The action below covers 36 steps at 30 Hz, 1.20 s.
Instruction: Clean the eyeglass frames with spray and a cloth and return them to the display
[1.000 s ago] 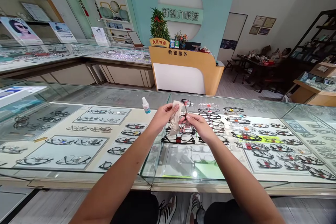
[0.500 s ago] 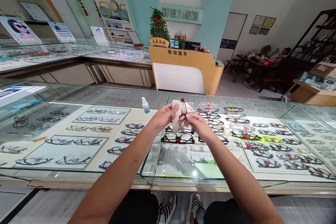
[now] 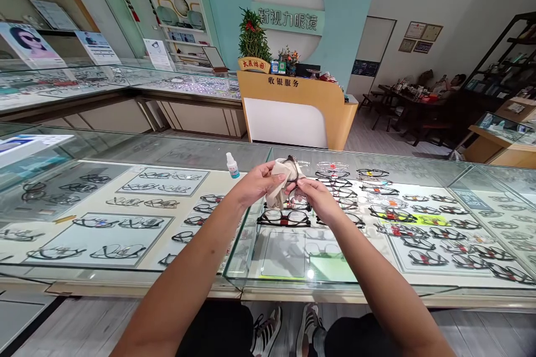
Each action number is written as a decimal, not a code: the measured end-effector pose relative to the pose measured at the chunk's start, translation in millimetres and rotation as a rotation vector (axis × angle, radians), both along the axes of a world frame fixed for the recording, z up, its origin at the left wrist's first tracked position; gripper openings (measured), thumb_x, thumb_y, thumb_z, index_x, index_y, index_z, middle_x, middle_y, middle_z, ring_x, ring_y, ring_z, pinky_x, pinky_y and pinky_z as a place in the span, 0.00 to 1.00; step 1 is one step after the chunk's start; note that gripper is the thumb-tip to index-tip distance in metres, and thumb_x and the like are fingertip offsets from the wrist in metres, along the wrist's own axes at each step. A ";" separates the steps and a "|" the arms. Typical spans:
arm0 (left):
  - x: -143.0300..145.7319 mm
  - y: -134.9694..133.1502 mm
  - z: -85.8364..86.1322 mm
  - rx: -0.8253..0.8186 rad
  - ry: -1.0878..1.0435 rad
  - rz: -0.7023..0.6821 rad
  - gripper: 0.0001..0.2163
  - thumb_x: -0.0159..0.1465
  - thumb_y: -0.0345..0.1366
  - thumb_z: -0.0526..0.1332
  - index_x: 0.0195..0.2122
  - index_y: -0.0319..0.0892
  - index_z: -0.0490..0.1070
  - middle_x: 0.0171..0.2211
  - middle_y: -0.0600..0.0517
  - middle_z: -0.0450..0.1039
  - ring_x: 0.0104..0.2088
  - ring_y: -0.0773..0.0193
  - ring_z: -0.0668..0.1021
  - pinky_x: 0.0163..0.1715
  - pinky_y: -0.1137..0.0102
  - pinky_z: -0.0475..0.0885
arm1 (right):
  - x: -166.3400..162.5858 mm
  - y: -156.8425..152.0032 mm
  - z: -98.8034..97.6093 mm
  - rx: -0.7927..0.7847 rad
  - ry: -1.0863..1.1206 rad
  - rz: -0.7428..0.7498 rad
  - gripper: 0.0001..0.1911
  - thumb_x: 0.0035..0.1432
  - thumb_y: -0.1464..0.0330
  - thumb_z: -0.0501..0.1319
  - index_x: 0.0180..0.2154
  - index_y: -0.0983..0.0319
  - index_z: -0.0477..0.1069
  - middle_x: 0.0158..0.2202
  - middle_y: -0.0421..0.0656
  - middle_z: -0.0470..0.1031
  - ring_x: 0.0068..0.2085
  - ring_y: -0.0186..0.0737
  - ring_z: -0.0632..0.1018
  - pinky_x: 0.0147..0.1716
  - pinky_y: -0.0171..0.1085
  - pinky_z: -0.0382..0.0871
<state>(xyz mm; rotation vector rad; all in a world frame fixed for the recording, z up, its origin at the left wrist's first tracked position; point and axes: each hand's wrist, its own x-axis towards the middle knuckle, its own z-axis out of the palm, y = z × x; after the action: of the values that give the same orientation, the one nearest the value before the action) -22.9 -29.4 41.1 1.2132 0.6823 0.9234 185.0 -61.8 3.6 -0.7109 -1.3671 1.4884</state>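
Note:
Above the glass counter, my left hand (image 3: 258,183) is closed around a pale beige cloth (image 3: 276,192). The cloth is bunched against a dark-framed pair of glasses (image 3: 292,163). My right hand (image 3: 316,194) pinches the lower part of the same glasses between thumb and fingers. Part of the frame is hidden by the cloth and my fingers. A small white spray bottle (image 3: 231,165) with a blue lower part stands upright on the counter, to the left of and beyond my left hand.
Under the glass top of the display counter (image 3: 268,292) lie rows of spectacle frames (image 3: 285,218). Beyond it stands a wooden cashier desk (image 3: 341,114) with a plant. More showcases run along the left. A person (image 3: 454,82) sits at a dark table at the far right.
My left hand has shifted slightly left and turned, and the cloth is now more bunched and hangs lower. My right hand keeps nearly the same place on the glasses.

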 end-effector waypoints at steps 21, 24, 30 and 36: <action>12.6 -7.2 -2.0 -0.041 -0.084 0.050 0.23 0.57 0.53 0.77 0.40 0.39 0.75 0.27 0.52 0.76 0.24 0.66 0.77 0.26 0.71 0.74 | -0.1 -1.1 1.8 0.072 -0.115 -0.019 0.22 0.65 0.47 0.65 0.40 0.58 0.85 0.38 0.44 0.81 0.34 0.40 0.71 0.41 0.40 0.67; 14.6 -8.5 -1.8 -0.042 -0.095 0.071 0.23 0.58 0.53 0.76 0.38 0.38 0.75 0.25 0.52 0.76 0.22 0.67 0.76 0.23 0.73 0.72 | 0.3 -3.6 6.1 0.109 -0.130 -0.009 0.22 0.66 0.48 0.64 0.41 0.58 0.85 0.38 0.44 0.81 0.35 0.40 0.72 0.42 0.40 0.67; 21.8 -11.1 -8.0 -0.049 -0.124 0.149 0.24 0.58 0.57 0.74 0.38 0.40 0.74 0.24 0.54 0.74 0.19 0.69 0.73 0.20 0.74 0.69 | -1.6 -10.0 12.9 0.178 -0.222 -0.051 0.24 0.66 0.45 0.63 0.38 0.58 0.85 0.32 0.41 0.75 0.33 0.39 0.69 0.38 0.39 0.65; 25.2 -14.4 -9.5 0.034 -0.095 0.132 0.23 0.56 0.51 0.78 0.39 0.41 0.73 0.25 0.55 0.75 0.20 0.69 0.74 0.21 0.74 0.70 | -2.8 -10.0 11.6 0.176 -0.209 -0.067 0.25 0.65 0.44 0.63 0.35 0.58 0.84 0.29 0.41 0.72 0.32 0.39 0.67 0.36 0.39 0.63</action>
<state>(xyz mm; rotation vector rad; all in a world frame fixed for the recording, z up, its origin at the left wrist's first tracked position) 2.3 -43.8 31.6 1.1572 0.6790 1.0992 182.2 -71.8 15.3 -0.8079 -1.5939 1.2504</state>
